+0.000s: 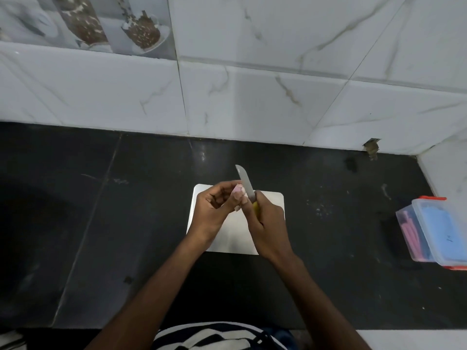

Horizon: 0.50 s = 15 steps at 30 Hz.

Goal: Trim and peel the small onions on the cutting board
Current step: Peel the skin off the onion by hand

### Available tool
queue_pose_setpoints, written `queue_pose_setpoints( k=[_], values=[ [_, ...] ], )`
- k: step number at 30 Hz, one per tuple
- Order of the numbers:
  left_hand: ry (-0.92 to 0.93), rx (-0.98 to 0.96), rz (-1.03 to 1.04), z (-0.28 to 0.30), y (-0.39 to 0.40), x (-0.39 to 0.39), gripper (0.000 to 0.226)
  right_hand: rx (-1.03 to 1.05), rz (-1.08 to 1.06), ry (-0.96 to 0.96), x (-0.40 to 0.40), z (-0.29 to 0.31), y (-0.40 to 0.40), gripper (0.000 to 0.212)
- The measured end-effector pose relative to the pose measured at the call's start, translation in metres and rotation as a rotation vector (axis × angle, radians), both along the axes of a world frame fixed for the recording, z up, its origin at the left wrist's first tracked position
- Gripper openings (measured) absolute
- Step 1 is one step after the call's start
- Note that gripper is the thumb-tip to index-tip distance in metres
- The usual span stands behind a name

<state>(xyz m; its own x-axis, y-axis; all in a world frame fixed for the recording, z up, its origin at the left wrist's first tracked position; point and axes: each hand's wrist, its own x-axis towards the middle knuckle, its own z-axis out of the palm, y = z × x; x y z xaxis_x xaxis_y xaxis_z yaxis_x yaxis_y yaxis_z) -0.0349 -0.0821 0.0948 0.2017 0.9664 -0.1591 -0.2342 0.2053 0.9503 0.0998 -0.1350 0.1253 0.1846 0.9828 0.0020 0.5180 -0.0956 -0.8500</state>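
Dark countertop (126,223), white cutting board (271,205) at frame centre. Small onion (237,192): pinched in left hand (214,213) above board. Knife (246,181): gripped by right hand (267,223), blade beside onion. Advice: shallow cuts, thumb clear.

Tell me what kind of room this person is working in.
Most likely a home kitchen: a dark stone counter against a marble-look tiled wall, with a white cutting board on it. The left hand holds a small onion beside the knife in the right hand.

White marble-veined wall tiles (278,72) rise behind a dark stone counter (101,223).
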Motion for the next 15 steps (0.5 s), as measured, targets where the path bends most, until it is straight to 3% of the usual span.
queue_pose_setpoints(
  k=[8, 15],
  values=[
    [-0.014, 0.038, -0.122, 0.016, 0.001, -0.005, 0.031, 0.101, -0.045, -0.027, 0.003, 0.007, 0.002, 0.039],
    [-0.01, 0.075, -0.089, 0.016, -0.001, 0.002, 0.038, 0.12, -0.085, -0.13, 0.005, 0.009, -0.001, 0.039]
  ],
)
